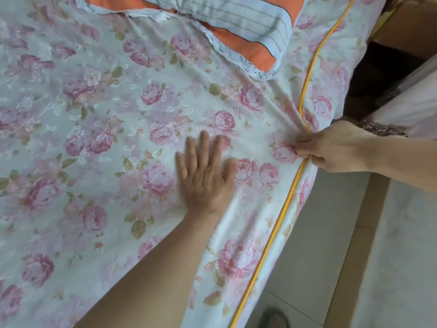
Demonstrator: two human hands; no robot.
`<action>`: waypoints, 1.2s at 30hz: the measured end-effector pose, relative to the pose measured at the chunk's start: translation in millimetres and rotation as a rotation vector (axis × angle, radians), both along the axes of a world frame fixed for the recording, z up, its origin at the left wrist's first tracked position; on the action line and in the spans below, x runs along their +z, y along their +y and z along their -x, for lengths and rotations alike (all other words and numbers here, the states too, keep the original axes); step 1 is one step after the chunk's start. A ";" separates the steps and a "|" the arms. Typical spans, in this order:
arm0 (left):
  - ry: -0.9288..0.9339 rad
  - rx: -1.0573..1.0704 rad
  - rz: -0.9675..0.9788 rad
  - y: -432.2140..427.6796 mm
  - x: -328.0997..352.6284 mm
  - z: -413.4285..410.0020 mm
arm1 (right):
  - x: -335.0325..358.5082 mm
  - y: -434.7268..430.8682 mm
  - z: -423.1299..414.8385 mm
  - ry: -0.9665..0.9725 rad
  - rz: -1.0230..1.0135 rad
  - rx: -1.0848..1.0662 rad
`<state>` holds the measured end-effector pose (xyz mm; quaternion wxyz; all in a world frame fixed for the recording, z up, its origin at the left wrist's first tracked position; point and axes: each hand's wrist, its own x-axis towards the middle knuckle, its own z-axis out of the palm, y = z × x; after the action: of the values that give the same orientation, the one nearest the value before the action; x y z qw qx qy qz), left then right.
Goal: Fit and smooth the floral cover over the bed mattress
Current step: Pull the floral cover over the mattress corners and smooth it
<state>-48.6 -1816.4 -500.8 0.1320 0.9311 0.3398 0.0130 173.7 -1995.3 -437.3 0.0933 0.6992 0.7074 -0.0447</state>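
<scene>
The floral cover (99, 119), pale with pink roses, lies spread over the bed mattress and fills most of the view. A yellow piping seam (287, 200) runs along the bed's right edge. My left hand (205, 176) lies flat on the cover with fingers straight, pressing it near the edge. My right hand (331, 146) pinches the cover at the piping on the bed's right edge, and folds radiate from the pinch.
An orange and pale-blue striped pillow (236, 22) with a lace border lies at the head of the bed. Tiled floor (319, 233) runs to the right of the bed. A dark gap and pale fabric (406, 102) stand at the upper right.
</scene>
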 end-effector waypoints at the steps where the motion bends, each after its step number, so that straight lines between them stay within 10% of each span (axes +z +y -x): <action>1: -0.022 -0.038 0.008 -4.4 1.0 -13.0 | -0.8 -0.2 -2.0 0.013 -0.006 -0.023; 8: -0.044 -0.221 0.021 -14.1 -0.8 -85.9 | 11.0 31.4 -51.5 0.064 -0.145 -0.232; 24: -0.118 -0.106 0.095 -15.8 9.1 -146.2 | 21.9 44.6 -151.4 -0.360 0.468 -0.126; 36: 0.029 -0.304 0.206 3.2 27.7 -253.4 | 27.6 60.8 -163.8 0.338 0.299 -0.445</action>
<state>204.8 -1813.2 -473.1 0.2220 0.9534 0.1967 -0.0555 337.5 -1934.5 -409.7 0.0642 0.7980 0.5283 -0.2828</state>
